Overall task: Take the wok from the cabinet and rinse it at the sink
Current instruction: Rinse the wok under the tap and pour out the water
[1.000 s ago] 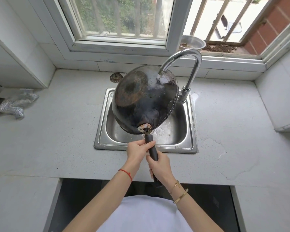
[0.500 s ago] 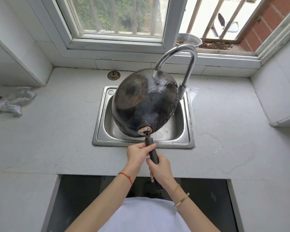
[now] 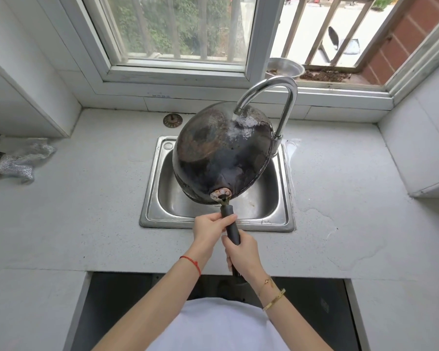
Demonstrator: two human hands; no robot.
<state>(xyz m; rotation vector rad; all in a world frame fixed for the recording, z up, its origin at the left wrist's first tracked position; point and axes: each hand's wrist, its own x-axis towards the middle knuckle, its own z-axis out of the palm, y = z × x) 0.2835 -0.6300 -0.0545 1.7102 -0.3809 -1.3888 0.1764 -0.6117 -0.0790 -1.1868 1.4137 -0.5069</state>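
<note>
Over the sink (image 3: 284, 198), head view: wok (image 3: 222, 153) held upside down and tilted, blackened underside toward the camera, rim low inside the basin. Faucet (image 3: 271, 97) arches from 2 o'clock of the wok; water lands on the wok's upper right shoulder, a white wet patch spreading there. Handle (image 3: 230, 225) runs from the riveted bracket at the wok's 6 o'clock toward the person. Left hand (image 3: 212, 228) wrapped round the handle close to the wok, fingers curled over it; red cord on that wrist. Right hand (image 3: 242, 255) clamped lower on the same handle, just behind the left; gold bracelets on that wrist. Drain strainer (image 3: 172, 120) lies on the desk (image 3: 86, 211) at 10 o'clock of the wok, near the wall. Crumpled silvery cloth (image 3: 20, 160) at far 9 o'clock. Metal bowl (image 3: 285, 68) on the window ledge at 1 o'clock. Water puddled on the desk right of the sink.
</note>
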